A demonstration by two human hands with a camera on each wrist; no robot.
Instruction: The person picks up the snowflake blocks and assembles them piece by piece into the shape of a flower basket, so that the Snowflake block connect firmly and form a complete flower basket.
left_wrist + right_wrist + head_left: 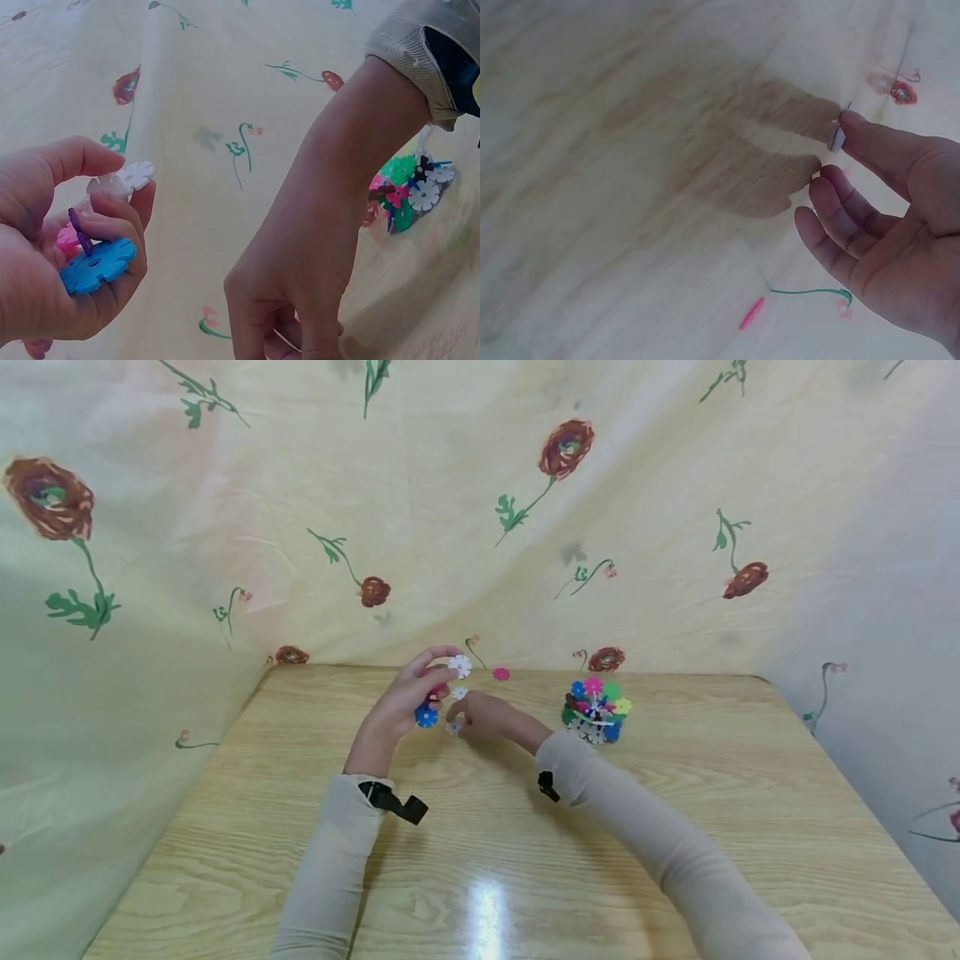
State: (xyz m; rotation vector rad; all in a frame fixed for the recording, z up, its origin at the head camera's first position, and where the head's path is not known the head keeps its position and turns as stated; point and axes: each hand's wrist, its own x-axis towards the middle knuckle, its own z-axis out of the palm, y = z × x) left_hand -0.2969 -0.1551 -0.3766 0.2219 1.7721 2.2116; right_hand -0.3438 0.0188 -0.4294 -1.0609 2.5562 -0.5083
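My left hand [408, 697] is raised over the table's far side, holding several interlocking plastic flower discs. A white disc [136, 175] sits at its thumb and fingertip, while a blue disc [101, 264], a purple disc [79, 232] and a pink disc [69, 238] lie within the curled lower fingers. Just to the right, my right hand [487, 714] reaches down low over the table, its thumb tip against a small white disc [836, 139]. Its other fingers curl below. Another white disc [460, 692] shows between the two hands in the head view.
A pile of joined colourful flower discs [596, 714] stands on the wooden table [712, 827] to the right of my right hand. Near the back edge lies a single pink disc [501, 674]. A flower-patterned cloth [450, 527] hangs behind the table.
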